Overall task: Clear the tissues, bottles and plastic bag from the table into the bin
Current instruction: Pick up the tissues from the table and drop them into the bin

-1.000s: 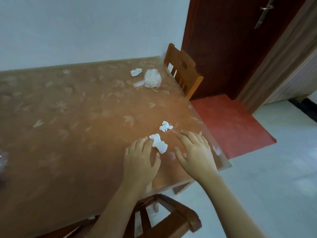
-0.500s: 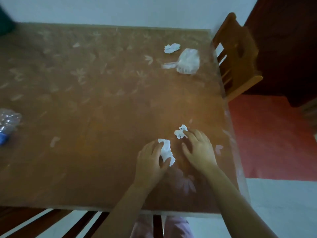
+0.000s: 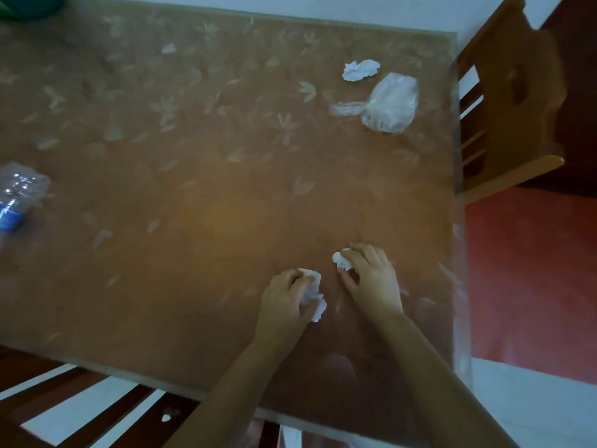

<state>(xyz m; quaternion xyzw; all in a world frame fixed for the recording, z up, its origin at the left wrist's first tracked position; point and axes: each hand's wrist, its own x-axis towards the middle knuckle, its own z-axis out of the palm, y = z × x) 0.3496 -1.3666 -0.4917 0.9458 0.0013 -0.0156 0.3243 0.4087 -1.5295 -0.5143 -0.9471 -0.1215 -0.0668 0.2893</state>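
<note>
Closest to the camera, two bare forearms reach in from the lower edge over the near right part of the bench point(image 3: 200, 227), a brown top printed with pale leaf shapes under a clear cover. The left hand point(image 3: 284, 302) is curled round a crumpled white tissue point(image 3: 312, 294), its fingers and thumb closed on the wad, part of which sticks out toward the right. Just beside it and slightly farther out, the right hand point(image 3: 371, 276) has its fingertips pinched on a smaller tissue scrap point(image 3: 341, 260) that lies against the bench surface; the two hands are near each other but apart. Below the near edge, dark wooden slats point(image 3: 64, 383) show against a pale floor, and a small white fragment point(image 3: 166, 417) lies down there. Out at the left edge, well apart from the hands, a crushed clear bottle point(image 3: 17, 192) with a blue label lies on its side, partly cut off by the frame. Toward the far right corner a clear plastic bag point(image 3: 386, 105) lies bunched on the bench, and just beyond it sits another crumpled tissue point(image 3: 360, 70), near but not clearly touching the bag. A wooden chair point(image 3: 513, 101) stands against the right side of the bench, with a red mat point(image 3: 533, 279) on the floor beside it. At the far left corner a dark green object point(image 3: 29, 6) is only partly in view.
</note>
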